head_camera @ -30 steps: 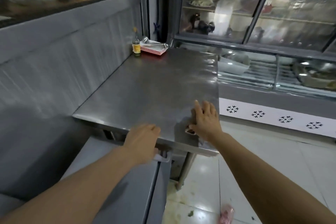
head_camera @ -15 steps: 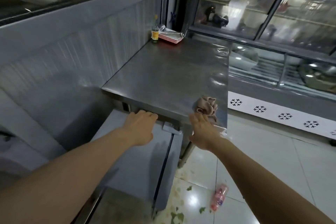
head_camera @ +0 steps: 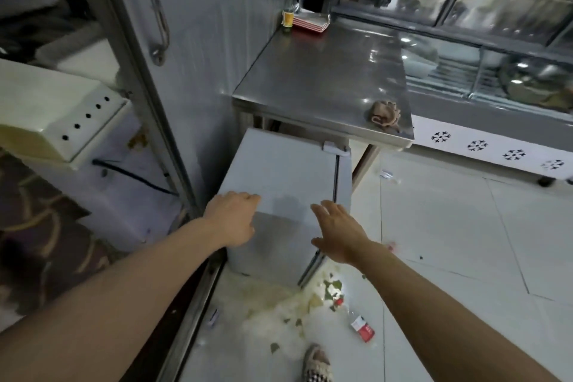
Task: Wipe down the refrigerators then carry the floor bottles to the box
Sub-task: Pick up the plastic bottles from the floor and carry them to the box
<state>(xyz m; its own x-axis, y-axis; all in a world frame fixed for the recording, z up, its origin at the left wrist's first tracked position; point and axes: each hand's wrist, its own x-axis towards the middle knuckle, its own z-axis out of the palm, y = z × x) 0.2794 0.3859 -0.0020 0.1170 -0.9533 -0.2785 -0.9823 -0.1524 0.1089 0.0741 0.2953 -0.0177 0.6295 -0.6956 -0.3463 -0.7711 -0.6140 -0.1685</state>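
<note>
A small white refrigerator [head_camera: 288, 171] stands under a steel table [head_camera: 322, 71]. My left hand [head_camera: 232, 217] rests on the fridge's top near its front left corner, fingers bent over the surface and holding nothing. My right hand [head_camera: 338, 229] hovers over the fridge's front right corner with fingers spread. A crumpled brown cloth [head_camera: 384, 115] lies on the table's near right corner, apart from both hands. A clear plastic bottle with a red label [head_camera: 359, 322] lies on the floor below my right arm.
Green leaf scraps and a pale spill [head_camera: 297, 301] cover the floor in front of the fridge. A glass door with a metal handle [head_camera: 155, 9] stands at the left. A small bottle [head_camera: 287, 14] and red-and-white trays [head_camera: 311, 22] sit at the table's back. A sandalled foot [head_camera: 316, 363] shows below.
My right hand let go of the cloth, which now lies on the table corner. Both hands moved down from the table edge to the fridge top as the view pulled back.
</note>
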